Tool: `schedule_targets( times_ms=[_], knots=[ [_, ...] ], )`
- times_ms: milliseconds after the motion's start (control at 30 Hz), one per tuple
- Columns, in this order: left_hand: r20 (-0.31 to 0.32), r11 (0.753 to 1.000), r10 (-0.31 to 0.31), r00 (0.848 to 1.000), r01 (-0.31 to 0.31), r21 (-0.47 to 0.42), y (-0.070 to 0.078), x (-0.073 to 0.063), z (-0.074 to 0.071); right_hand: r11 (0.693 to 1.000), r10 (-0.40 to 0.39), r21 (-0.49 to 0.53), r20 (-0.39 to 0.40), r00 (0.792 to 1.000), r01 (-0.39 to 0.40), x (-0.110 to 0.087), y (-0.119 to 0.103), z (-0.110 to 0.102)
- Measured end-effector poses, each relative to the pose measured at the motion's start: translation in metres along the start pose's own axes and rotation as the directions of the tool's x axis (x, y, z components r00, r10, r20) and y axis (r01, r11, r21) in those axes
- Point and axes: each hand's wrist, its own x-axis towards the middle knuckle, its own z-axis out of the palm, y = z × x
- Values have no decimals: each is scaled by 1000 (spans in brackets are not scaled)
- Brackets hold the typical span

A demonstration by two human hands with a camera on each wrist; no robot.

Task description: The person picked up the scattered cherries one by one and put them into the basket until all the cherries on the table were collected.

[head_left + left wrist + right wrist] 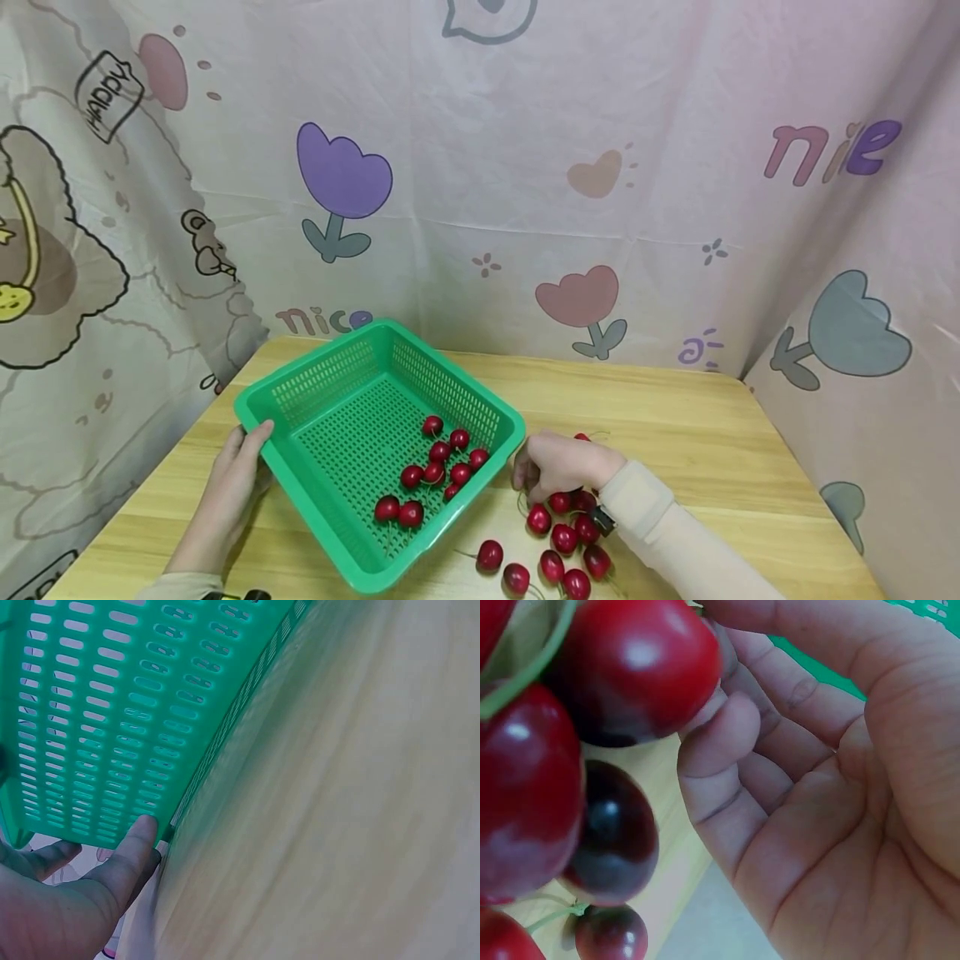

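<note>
A green plastic basket [341,417] with slotted walls stands turned on the table, several red cherries [435,473] lying toward its near right side. My left hand [238,479] grips the basket's left rim, thumb over the edge; the left wrist view shows its fingers [135,851] against the slotted wall. Just outside the basket's right corner, my right hand [558,462] is bent down over a loose pile of cherries [564,538]. Its thumb and fingertips appear to pinch the stem of one cherry [641,664]; the exact contact is partly hidden.
Light wooden tabletop [675,425] spreads under everything. Stray cherries [490,556] lie between the basket and the table's near side. A printed cloth [480,167] hangs behind the table and along both sides.
</note>
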Motion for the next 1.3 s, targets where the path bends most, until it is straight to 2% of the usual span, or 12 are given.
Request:
schedule_targets(
  times_ms=[367, 733, 1300],
  knots=[
    [-5, 1000, -8, 1000, 8, 3, 0, 0, 2, 999, -13, 34, -19, 1000, 13, -8, 1, -10],
    [-14, 1000, -13, 1000, 13, 9, -1, 0, 2, 999, -46, 0, -66, 997, 46, -12, 4, -20],
    [-7, 1000, -19, 1000, 19, 20, 0, 0, 1, 997, -73, 32, -105, 992, 77, -21, 9, -32]
  ],
)
